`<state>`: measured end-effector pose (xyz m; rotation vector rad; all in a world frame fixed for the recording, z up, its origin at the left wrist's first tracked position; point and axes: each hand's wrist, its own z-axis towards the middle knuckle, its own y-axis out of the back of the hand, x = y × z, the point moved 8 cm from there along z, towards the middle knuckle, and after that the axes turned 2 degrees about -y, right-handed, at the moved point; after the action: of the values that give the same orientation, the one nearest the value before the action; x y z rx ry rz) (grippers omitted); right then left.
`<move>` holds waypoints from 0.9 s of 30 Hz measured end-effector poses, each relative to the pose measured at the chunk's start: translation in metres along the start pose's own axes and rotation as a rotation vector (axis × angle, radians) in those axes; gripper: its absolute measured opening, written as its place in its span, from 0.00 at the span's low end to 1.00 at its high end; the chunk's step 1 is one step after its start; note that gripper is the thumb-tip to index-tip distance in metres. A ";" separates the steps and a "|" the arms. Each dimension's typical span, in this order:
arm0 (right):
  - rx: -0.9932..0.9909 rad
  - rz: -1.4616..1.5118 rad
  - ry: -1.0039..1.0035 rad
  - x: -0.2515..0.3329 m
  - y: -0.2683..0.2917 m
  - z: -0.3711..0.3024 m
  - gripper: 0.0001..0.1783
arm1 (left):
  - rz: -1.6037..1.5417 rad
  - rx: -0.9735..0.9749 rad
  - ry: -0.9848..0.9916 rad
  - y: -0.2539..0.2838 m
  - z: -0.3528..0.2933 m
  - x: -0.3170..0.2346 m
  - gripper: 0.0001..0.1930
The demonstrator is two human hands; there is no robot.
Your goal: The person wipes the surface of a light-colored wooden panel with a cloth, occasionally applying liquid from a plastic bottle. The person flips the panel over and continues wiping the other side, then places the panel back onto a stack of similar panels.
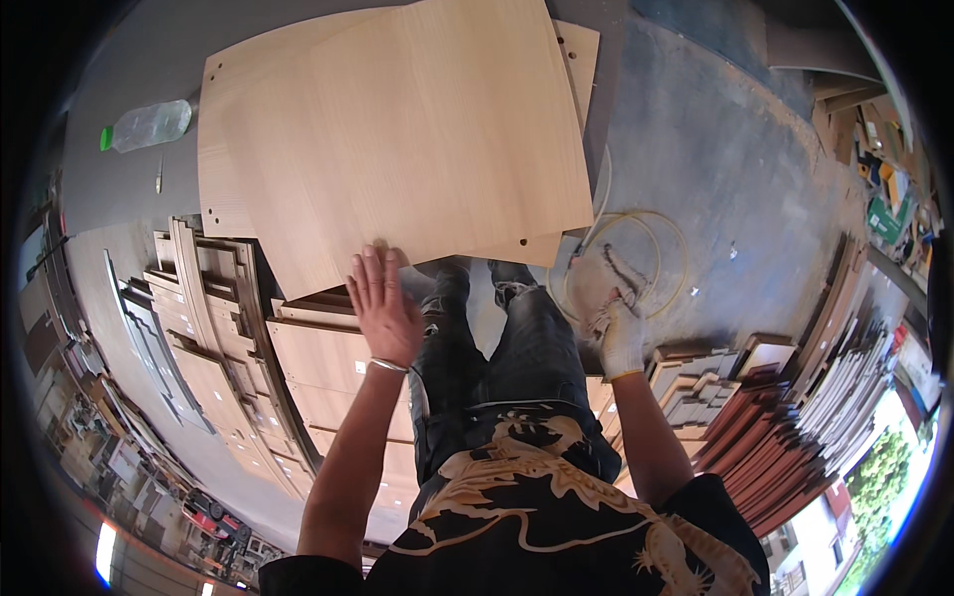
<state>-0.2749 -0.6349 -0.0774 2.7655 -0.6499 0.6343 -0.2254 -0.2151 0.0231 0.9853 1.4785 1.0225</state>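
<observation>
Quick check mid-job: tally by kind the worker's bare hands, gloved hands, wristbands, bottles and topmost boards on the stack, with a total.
Bare hands: 1, the left hand
Gloved hands: 1, the right hand
Wristbands: 1, the pale wristband
Bottles: 1, the green-capped bottle
Topmost boards: 1, the top board; boards beneath overlap too much to count
Total: 5

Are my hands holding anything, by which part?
The left hand lies on the near edge of the wood panel; whether it or the gloved right hand grips anything is unclear.
</observation>
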 end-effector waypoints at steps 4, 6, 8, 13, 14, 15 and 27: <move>0.095 0.035 0.143 -0.024 -0.023 -0.031 0.17 | 0.006 0.002 -0.022 -0.028 -0.001 -0.036 0.44; 0.086 0.302 -0.059 -0.037 -0.029 -0.039 0.21 | -0.004 0.021 -0.045 -0.032 0.001 -0.050 0.44; 0.126 0.336 -0.083 -0.049 -0.016 -0.030 0.22 | -0.013 0.054 -0.098 -0.039 0.004 -0.061 0.44; 0.147 0.258 0.008 -0.050 -0.021 -0.027 0.19 | -0.013 0.070 -0.201 -0.049 0.013 -0.084 0.44; 0.164 0.225 0.033 -0.059 -0.021 -0.025 0.18 | -0.053 0.051 -0.179 -0.051 0.013 -0.084 0.44; 0.169 0.196 0.065 -0.063 -0.020 -0.024 0.19 | -0.041 0.048 -0.209 -0.054 0.015 -0.091 0.44; 0.163 0.424 -0.085 -0.117 -0.041 -0.060 0.24 | -0.097 0.119 -0.373 -0.049 -0.004 -0.092 0.38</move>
<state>-0.3717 -0.5371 -0.0838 2.8318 -1.2763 0.6776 -0.2214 -0.3170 0.0039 1.1094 1.2712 0.6442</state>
